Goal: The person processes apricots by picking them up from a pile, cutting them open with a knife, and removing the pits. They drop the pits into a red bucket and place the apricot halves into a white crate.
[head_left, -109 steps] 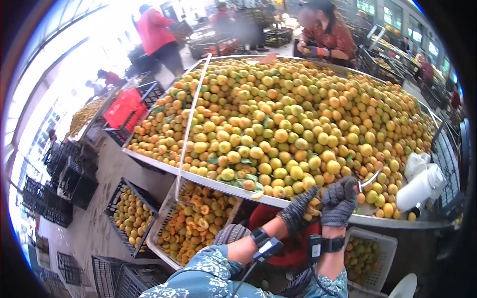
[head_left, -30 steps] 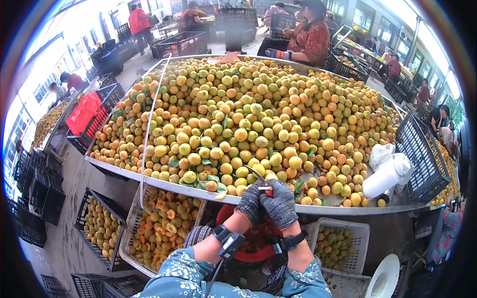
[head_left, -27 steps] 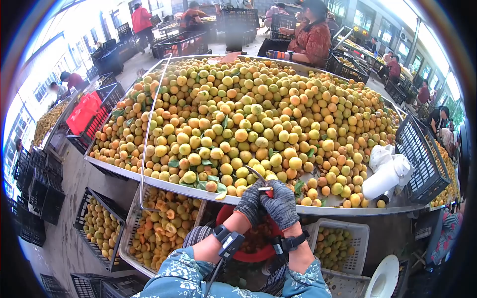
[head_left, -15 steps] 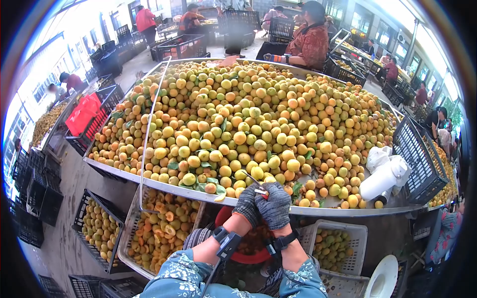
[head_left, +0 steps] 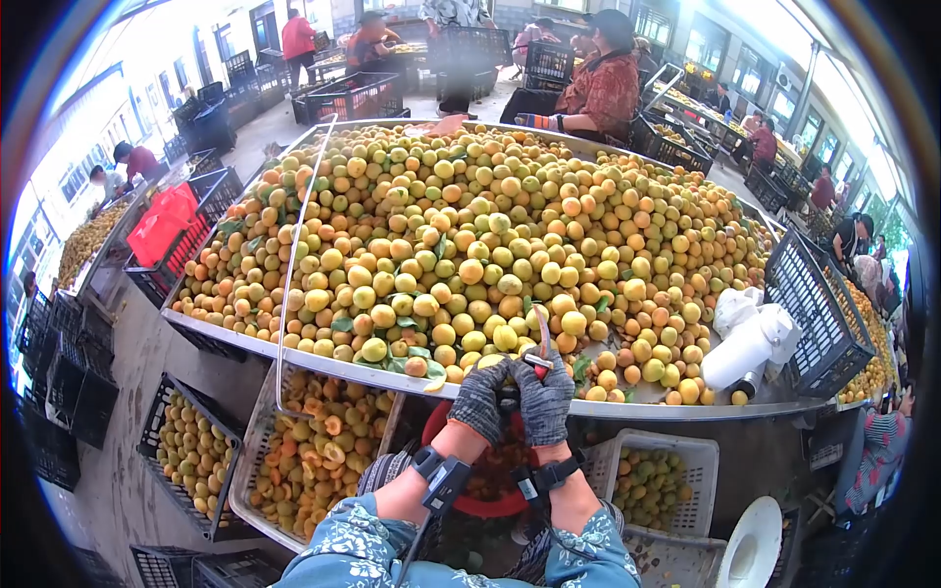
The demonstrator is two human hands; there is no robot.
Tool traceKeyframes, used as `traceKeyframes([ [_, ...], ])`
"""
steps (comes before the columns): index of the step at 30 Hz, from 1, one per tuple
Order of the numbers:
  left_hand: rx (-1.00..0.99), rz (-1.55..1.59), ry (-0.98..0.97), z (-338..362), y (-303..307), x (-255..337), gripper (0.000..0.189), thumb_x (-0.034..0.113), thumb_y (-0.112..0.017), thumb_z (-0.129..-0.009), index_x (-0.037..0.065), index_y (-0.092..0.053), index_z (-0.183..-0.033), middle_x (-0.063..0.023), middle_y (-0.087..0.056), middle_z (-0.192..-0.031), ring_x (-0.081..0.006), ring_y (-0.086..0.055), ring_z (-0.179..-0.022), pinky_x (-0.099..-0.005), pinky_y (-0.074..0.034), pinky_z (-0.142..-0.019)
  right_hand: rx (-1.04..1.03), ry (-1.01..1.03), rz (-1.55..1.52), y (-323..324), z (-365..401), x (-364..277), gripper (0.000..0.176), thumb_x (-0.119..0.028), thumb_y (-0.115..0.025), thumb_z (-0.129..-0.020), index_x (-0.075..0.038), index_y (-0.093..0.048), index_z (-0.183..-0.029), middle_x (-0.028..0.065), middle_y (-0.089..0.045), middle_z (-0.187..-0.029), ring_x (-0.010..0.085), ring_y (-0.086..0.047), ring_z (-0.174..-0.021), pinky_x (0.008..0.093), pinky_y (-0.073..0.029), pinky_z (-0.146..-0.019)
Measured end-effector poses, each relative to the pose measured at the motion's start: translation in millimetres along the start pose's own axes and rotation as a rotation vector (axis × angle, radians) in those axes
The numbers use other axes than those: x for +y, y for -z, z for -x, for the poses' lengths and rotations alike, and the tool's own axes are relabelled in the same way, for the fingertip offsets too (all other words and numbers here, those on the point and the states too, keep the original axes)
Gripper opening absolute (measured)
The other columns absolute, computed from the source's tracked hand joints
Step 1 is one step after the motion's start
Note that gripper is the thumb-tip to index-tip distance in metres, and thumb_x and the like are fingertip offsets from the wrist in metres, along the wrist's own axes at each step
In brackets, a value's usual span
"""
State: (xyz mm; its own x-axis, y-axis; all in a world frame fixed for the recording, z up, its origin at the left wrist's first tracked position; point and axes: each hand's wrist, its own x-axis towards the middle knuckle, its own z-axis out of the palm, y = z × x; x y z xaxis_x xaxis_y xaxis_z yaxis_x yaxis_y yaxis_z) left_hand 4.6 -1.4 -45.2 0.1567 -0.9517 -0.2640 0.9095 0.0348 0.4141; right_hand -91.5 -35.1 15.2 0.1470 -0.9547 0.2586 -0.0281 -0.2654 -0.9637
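My left hand [head_left: 479,402], in a dark grey knit glove, is closed at the table's front edge. A yellow apricot [head_left: 489,361] shows at its fingertips, mostly hidden by the glove. Beside it, my gloved right hand [head_left: 545,404] is closed around a small knife [head_left: 541,333] with a red handle and a curved blade pointing up. The two hands nearly touch. In front of them a large heap of yellow-orange apricots [head_left: 461,225] with some green leaves covers the metal-rimmed table [head_left: 323,362].
Below the hands is a red tub [head_left: 495,508]. A pale crate [head_left: 257,431] of halved apricots stands left of it, another crate [head_left: 701,461] of fruit right. A white bundle [head_left: 750,343] and black crate [head_left: 814,314] sit at the table's right. A co-worker [head_left: 598,88] sits across.
The knife blade has swung from pointing up-left, across the left hand, to pointing upward. My hands have moved slightly apart, and the left one is a little lower.
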Motion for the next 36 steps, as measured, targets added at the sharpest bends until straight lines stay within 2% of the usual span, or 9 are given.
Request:
traceKeyframes([
  [9, 0.037, -0.017, 0.008, 56.2, -34.7, 11.0, 0.009, 0.016, -0.058, -0.091, 0.011, -0.06, -0.098, 0.0003, -0.062, -0.082, -0.0093, -0.059, -0.065, -0.0194, -0.046, -0.053, 0.009, 0.104, 0.072, 0.2, 29.4, -16.7, 0.017, -0.006, -0.07, -0.08, -0.003, -0.061, -0.095, 0.0076, -0.065, -0.078, 0.0145, -0.062, -0.07, 0.0288, -0.05, -0.065],
  [12, -0.007, 0.066, -0.028, 79.3, -46.4, 8.6, 0.008, 0.011, -0.061, -0.089, 0.009, -0.059, -0.097, -0.0001, -0.062, -0.082, -0.009, -0.059, -0.067, -0.02, -0.048, -0.055, 0.006, -0.133, -0.265, -3.0, 44.2, -21.2, 0.016, -0.002, -0.067, -0.08, -0.001, -0.062, -0.096, 0.0033, -0.064, -0.079, 0.0117, -0.061, -0.072, 0.0264, -0.051, -0.066],
  [18, 0.107, -0.183, -0.45, 119.6, -82.8, -5.9, 0.02, 0.002, -0.064, -0.086, 0.007, -0.056, -0.103, -0.0033, -0.061, -0.09, -0.0114, -0.059, -0.074, -0.0237, -0.051, -0.06, 0.152, -0.13, -0.286, 3.2, 66.9, -58.4, 0.014, -0.002, -0.068, -0.08, -0.001, -0.064, -0.093, 0.0019, -0.064, -0.081, 0.0113, -0.059, -0.072, 0.0248, -0.05, -0.067],
  [20, 0.05, -0.173, -0.458, 126.6, -72.6, -3.0, 0.019, 0.003, -0.066, -0.084, 0.007, -0.058, -0.101, -0.003, -0.061, -0.083, -0.0119, -0.059, -0.067, -0.0235, -0.049, -0.055, 0.112, -0.143, -0.31, 6.3, 70.0, -49.2, 0.013, -0.004, -0.069, -0.08, -0.001, -0.065, -0.093, 0.002, -0.064, -0.082, 0.0116, -0.058, -0.073, 0.025, -0.049, -0.069],
  [23, 0.025, -0.22, -0.139, 136.2, -45.6, 8.0, 0.009, 0.01, -0.069, -0.082, 0.009, -0.06, -0.086, 0.0014, -0.053, -0.059, -0.0085, -0.047, -0.043, -0.0208, -0.035, -0.037, -0.079, -0.24, -0.478, 10.6, 75.1, -40.3, 0.01, -0.008, -0.07, -0.081, -0.004, -0.066, -0.091, -0.0003, -0.063, -0.078, 0.01, -0.057, -0.07, 0.0224, -0.046, -0.065],
  [26, -0.134, -0.286, -0.026, 193.4, -58.8, 35.6, 0.008, 0.011, -0.067, -0.083, 0.01, -0.06, -0.084, 0.0032, -0.05, -0.056, -0.0067, -0.044, -0.041, -0.02, -0.032, -0.036, -0.082, -0.334, -0.487, 18.1, 96.0, -49.9, 0.008, -0.017, -0.067, -0.085, -0.009, -0.066, -0.085, -0.0027, -0.06, -0.072, 0.0089, -0.055, -0.063, 0.0227, -0.044, -0.055],
  [29, -0.006, -0.376, -0.088, 243.0, -57.6, 62.9, 0.01, 0.011, -0.068, -0.081, 0.012, -0.058, -0.082, 0.003, -0.052, -0.061, -0.007, -0.046, -0.044, -0.0205, -0.034, -0.038, -0.181, -0.321, -0.539, 24.7, 131.0, -67.5, 0.014, -0.021, -0.058, -0.091, -0.008, -0.062, -0.087, 0.004, -0.062, -0.073, 0.0118, -0.051, -0.046, 0.0239, -0.041, -0.04],
  [30, -0.116, -0.391, -0.151, 255.3, -46.5, 76.7, 0.019, 0.011, -0.067, -0.08, 0.009, -0.059, -0.098, 0.0021, -0.056, -0.067, -0.0063, -0.044, -0.043, -0.019, -0.033, -0.037, -0.12, -0.434, -0.591, 26.6, 140.6, -68.9, 0.016, -0.023, -0.059, -0.091, -0.007, -0.06, -0.09, 0.0044, -0.061, -0.073, 0.01, -0.048, -0.044, 0.0233, -0.04, -0.039],
  [36, 0.198, -0.437, -0.23, 332.6, 49.2, 162.9, 0.017, 0.012, -0.065, -0.084, 0.008, -0.06, -0.1, -0.0049, -0.062, -0.074, -0.0081, -0.048, -0.047, -0.0188, -0.036, -0.039, -0.089, -0.616, -0.629, 72.1, 183.5, -56.1, 0.016, -0.022, -0.064, -0.089, -0.01, -0.061, -0.099, 0.0016, -0.06, -0.075, 0.0037, -0.038, -0.043, 0.0175, -0.032, -0.039],
])
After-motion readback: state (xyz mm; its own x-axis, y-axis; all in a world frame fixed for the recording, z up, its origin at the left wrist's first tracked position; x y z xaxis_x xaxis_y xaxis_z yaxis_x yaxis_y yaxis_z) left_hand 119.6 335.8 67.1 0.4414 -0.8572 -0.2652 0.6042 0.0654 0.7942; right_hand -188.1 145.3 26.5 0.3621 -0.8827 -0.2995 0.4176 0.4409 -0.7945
